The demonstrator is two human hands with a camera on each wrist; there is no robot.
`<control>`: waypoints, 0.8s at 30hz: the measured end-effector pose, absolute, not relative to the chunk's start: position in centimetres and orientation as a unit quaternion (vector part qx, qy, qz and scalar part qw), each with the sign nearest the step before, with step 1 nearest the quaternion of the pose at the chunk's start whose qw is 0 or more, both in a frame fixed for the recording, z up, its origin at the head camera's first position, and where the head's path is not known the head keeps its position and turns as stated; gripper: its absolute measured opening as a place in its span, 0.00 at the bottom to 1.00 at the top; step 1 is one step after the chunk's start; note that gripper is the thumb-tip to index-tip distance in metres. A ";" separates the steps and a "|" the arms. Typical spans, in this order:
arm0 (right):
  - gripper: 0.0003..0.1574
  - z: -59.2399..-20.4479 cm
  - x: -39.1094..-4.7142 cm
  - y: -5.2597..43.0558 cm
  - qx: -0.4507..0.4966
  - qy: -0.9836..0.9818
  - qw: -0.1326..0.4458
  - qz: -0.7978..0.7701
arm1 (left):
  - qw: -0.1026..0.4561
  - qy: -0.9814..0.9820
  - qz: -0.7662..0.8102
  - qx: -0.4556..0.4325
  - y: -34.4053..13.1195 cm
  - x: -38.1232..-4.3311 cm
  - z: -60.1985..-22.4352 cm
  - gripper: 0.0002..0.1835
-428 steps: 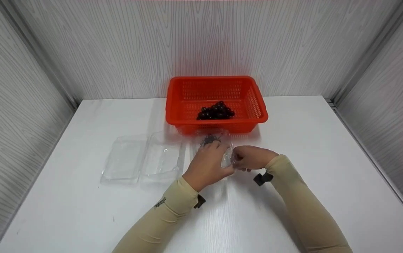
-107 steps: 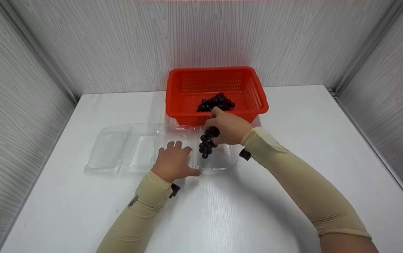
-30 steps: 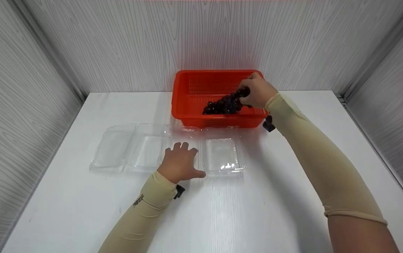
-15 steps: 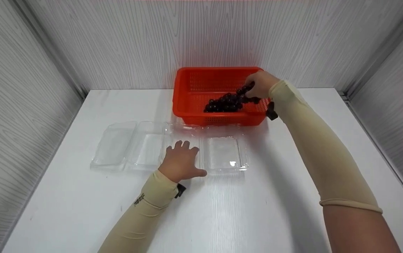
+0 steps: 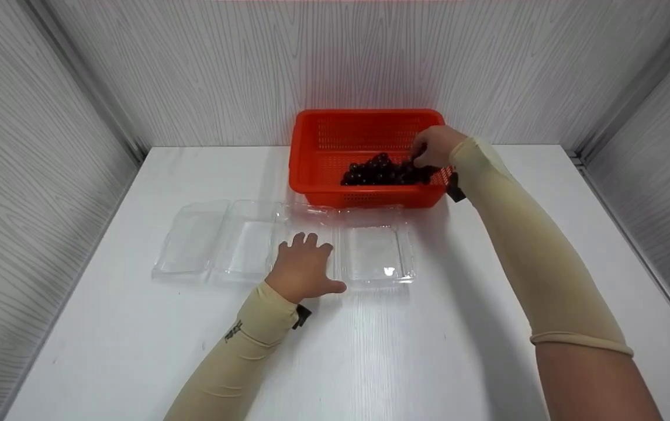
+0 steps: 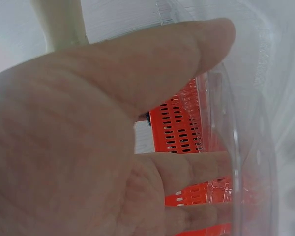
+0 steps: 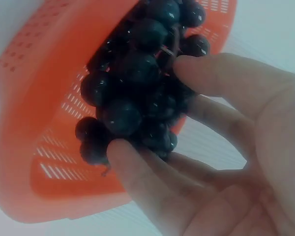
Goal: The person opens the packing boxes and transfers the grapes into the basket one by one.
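Observation:
In the head view my right hand (image 5: 437, 146) is inside the right end of the red basket (image 5: 364, 197). Its fingers and thumb curl round a bunch of dark grapes (image 7: 140, 69), as the right wrist view shows up close. Other dark grapes (image 5: 377, 171) lie against this bunch on the basket floor. My left hand (image 5: 303, 269) spreads its fingers over the left half of an open clear plastic clamshell box (image 5: 373, 251). In the left wrist view the box's clear rim (image 6: 236, 162) stands by the fingertips. The part of the box under the palm is hidden.
A second open clear clamshell box (image 5: 247, 245) lies flat to the left on the white table (image 5: 370, 356). The basket stands just behind the boxes, close to the back wall (image 5: 224, 70). Wood-grain walls stand at both sides.
At first both hands were at the right-hand box with dark contents inside. My right hand has since carried the grapes from the opened box to the basket and lowered them; the left stays spread.

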State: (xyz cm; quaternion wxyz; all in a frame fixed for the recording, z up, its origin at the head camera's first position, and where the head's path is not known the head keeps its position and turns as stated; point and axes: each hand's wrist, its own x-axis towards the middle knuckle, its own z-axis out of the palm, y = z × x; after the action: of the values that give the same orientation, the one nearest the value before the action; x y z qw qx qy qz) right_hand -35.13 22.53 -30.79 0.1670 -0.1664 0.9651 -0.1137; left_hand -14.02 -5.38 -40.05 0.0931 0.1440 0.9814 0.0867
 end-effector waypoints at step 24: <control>0.18 -35.0 -24.6 22.8 -0.212 0.942 -0.012 -0.259 | 0.078 0.980 0.106 0.148 -5.5 -14.4 -39.6 0.36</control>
State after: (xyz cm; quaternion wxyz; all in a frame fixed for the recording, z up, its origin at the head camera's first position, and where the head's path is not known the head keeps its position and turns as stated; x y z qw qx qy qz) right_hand -24.57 22.82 -35.02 -0.0116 -0.2117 0.9424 -0.2585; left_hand -14.40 -5.55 -39.64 0.0777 0.1478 0.9803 0.1059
